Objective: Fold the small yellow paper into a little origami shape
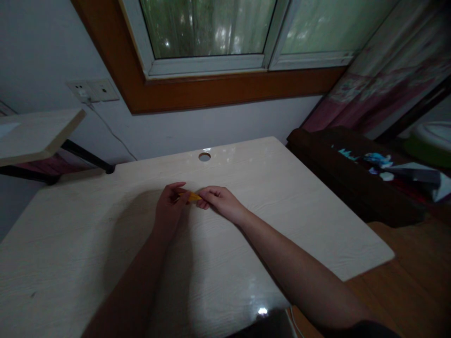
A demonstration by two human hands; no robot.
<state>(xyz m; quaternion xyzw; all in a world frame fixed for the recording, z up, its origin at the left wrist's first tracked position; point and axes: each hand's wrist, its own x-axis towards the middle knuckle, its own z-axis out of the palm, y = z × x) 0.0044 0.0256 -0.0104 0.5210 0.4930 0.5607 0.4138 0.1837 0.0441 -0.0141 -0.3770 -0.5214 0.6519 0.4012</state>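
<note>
A small yellow-orange folded piece (192, 196), perhaps paper, lies just above the pale wooden desk (105, 244), held between both hands near the desk's middle. My left hand (169, 209) pinches its left end with curled fingers. My right hand (219, 201) pinches its right end, fingers pressed together. Most of the piece is hidden by the fingertips.
A round cable hole (204, 156) sits at the desk's far edge under a window. A wall socket (92, 90) and a small side shelf (35, 134) are at the left. A dark cabinet (352, 178) with clutter stands to the right, above a wooden floor.
</note>
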